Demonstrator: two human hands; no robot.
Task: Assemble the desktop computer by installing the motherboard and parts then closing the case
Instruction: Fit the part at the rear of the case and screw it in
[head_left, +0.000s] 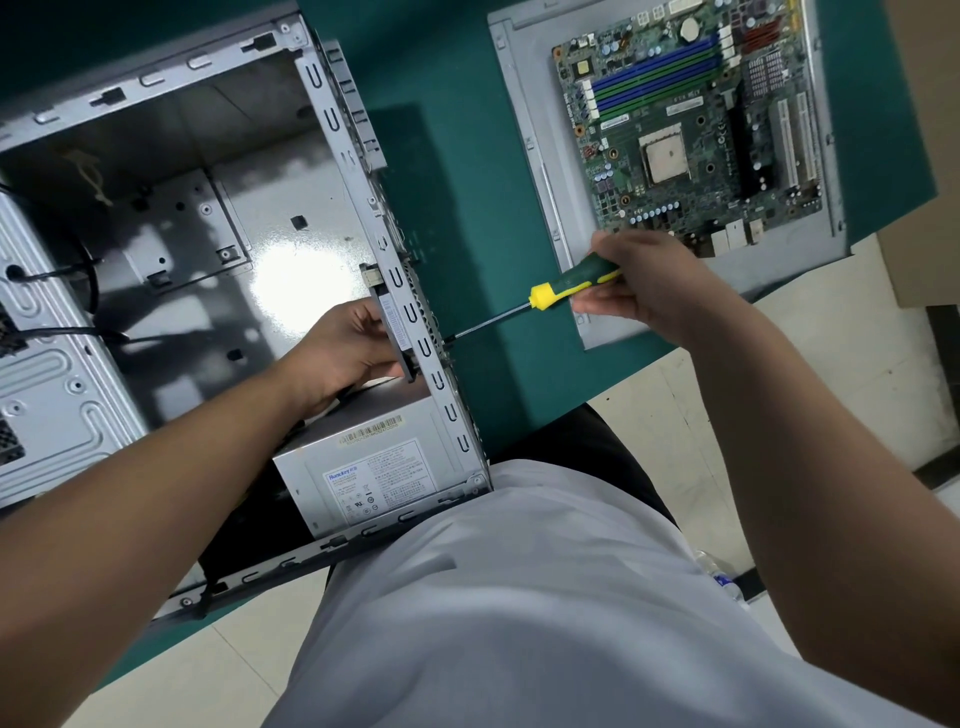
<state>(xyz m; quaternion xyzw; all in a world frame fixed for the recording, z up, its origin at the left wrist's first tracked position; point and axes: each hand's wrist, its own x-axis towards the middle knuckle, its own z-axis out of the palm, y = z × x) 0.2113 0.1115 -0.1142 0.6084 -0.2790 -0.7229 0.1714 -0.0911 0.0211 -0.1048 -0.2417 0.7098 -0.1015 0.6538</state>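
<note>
Grey open case (171, 218) lies left on green table (467, 218). Left hand (343, 348) grips a part inside its rear wall; right hand (644, 286) grips screwdriver (566, 288), tip at that wall. Motherboard (691, 119) rests far right on side panel (530, 156).

The grey computer case (171, 218) lies open on its side on the green desk (467, 208), its bay bare, with a grey power supply (374, 478) in the near corner. The green motherboard (696, 119), with blue and green memory slots, lies flat on the detached grey side panel (530, 130), well apart from the case.
</note>
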